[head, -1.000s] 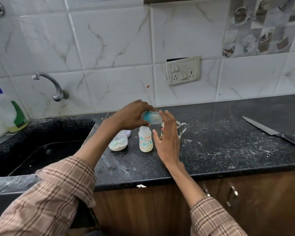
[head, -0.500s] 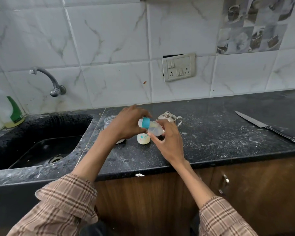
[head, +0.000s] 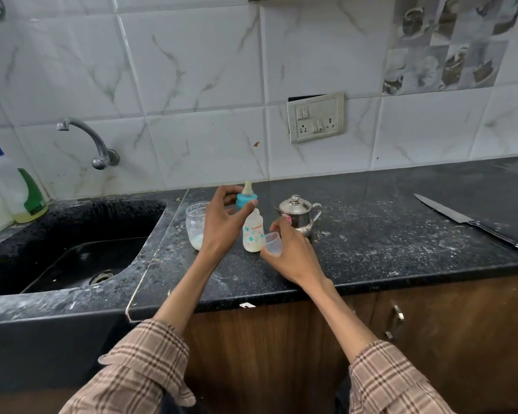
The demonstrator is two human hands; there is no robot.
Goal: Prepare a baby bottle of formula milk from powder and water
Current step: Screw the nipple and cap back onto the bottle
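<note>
Left hand [head: 222, 225] pinches the teal teat collar [head: 245, 198]; right hand [head: 290, 252] grips the clear cap [head: 272, 242]. Baby bottle [head: 253, 233] stands open, steel pot [head: 298, 215] at two o'clock. Probably closing up: collar needs centring on the neck.

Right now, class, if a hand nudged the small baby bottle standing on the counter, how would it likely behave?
The baby bottle stands upright, narrow and open-topped, so it would probably tip easily. Only a little milk shows at its bottom, so it is likely light and might slide. Being round, it could roll if it fell, perhaps towards the steel pot.
</note>
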